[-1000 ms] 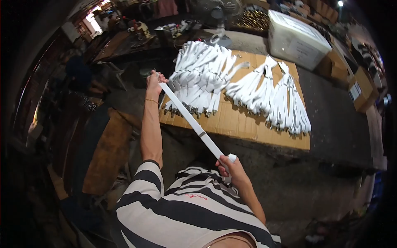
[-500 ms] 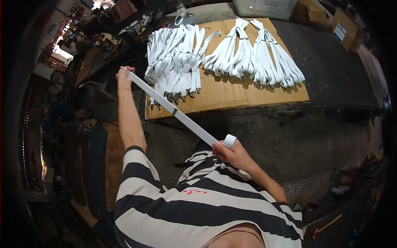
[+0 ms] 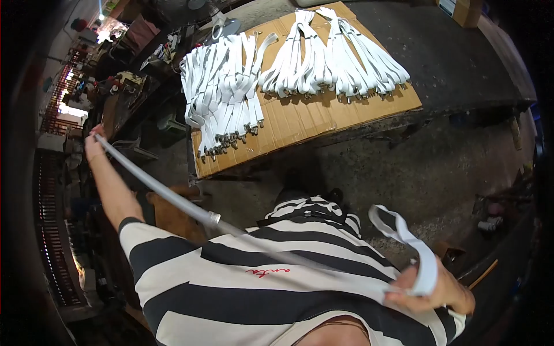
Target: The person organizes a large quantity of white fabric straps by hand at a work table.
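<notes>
My left hand point(image 3: 95, 141), far out at the left, pinches one end of a white elastic strap point(image 3: 167, 195). The strap runs diagonally across my striped shirt, blurred by motion, with a small metal-looking buckle on it. At the lower right, my right hand point(image 3: 430, 288) is closed on the same strap, and a loose loop of it curls up above the fingers. On a cardboard sheet point(image 3: 306, 127) lie a dense pile of white straps point(image 3: 222, 86) with metal clips and two fanned bundles point(image 3: 300, 60) point(image 3: 366, 57) of white straps.
The cardboard rests on a dark table point(image 3: 456, 63). A cardboard box point(image 3: 461, 10) stands at the back right. Scissors point(image 3: 217, 29) lie behind the pile. A light stool point(image 3: 135, 151) is at the left, near cluttered workbenches.
My hands have moved much farther apart, left hand out to the left and down, right hand to the lower right. A longer stretch of strap now spans them. The view has shifted.
</notes>
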Demonstrator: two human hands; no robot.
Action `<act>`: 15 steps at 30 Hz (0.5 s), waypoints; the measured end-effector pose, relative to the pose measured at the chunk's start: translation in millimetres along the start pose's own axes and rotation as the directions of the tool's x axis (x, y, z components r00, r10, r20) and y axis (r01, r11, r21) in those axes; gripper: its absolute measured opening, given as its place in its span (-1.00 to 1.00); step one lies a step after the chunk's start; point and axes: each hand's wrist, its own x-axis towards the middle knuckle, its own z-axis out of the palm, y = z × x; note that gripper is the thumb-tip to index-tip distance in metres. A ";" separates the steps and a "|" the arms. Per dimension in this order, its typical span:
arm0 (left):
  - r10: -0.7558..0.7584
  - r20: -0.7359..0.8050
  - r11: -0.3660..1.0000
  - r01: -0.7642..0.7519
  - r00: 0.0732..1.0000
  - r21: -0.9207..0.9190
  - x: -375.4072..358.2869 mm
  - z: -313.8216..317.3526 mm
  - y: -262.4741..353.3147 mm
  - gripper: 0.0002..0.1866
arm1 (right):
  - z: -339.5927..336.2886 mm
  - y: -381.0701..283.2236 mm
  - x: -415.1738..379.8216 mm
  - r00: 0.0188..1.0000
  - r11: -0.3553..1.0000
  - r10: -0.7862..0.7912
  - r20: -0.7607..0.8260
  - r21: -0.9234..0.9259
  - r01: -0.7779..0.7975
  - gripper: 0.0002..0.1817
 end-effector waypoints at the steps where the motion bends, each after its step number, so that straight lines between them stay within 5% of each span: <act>1: -0.001 -0.027 1.000 0.001 1.000 -0.025 2.7 2.9 27.7 -0.91 | 0.4 -6.5 -10.0 0.995 0.993 -0.100 0.005 -0.054 0.100 -0.77; 3: 0.000 -0.100 0.998 -0.006 0.995 -0.065 -8.2 18.5 75.0 -0.88 | -4.2 -24.7 -20.5 0.974 0.911 -0.124 0.189 -0.369 0.187 -0.81; 4: 0.029 -0.220 0.996 -0.047 0.975 -0.077 -22.3 30.9 81.6 -0.88 | 3.4 -32.0 -24.7 0.972 0.915 -0.122 0.202 -0.356 0.188 -0.81; 6: 0.205 -0.280 0.974 -0.224 0.938 -0.036 -90.7 64.7 64.9 -0.87 | 16.0 -40.2 -34.1 0.969 0.887 -0.166 -0.180 -0.458 0.067 -0.83; 10: 0.249 -0.301 0.944 -0.161 0.921 0.288 -81.0 36.9 101.6 -0.65 | 22.9 -38.8 -33.7 0.962 0.832 -0.110 -0.250 -0.553 -0.049 -0.84; 11: 0.268 -0.250 0.907 -0.156 0.930 0.392 -98.8 44.4 91.2 -0.58 | 21.2 -38.5 -32.4 0.986 0.786 -0.091 -0.137 -0.618 -0.013 -0.80; 12: 0.165 0.142 0.790 -0.217 0.976 0.573 -120.8 45.1 77.0 -0.68 | 18.2 -31.2 -25.6 0.986 0.793 -0.086 -0.146 -0.609 -0.021 -0.80; 14: -0.017 0.471 0.641 -0.352 0.882 0.682 -139.7 45.2 59.7 -0.74 | 13.2 -7.0 -5.5 0.975 0.871 -0.203 0.091 -0.439 0.222 -0.83; 15: -0.027 0.546 0.217 -0.528 0.838 0.821 -122.4 52.3 30.9 -0.75 | 11.1 4.5 2.3 0.963 0.833 -0.242 0.115 -0.485 0.267 -0.80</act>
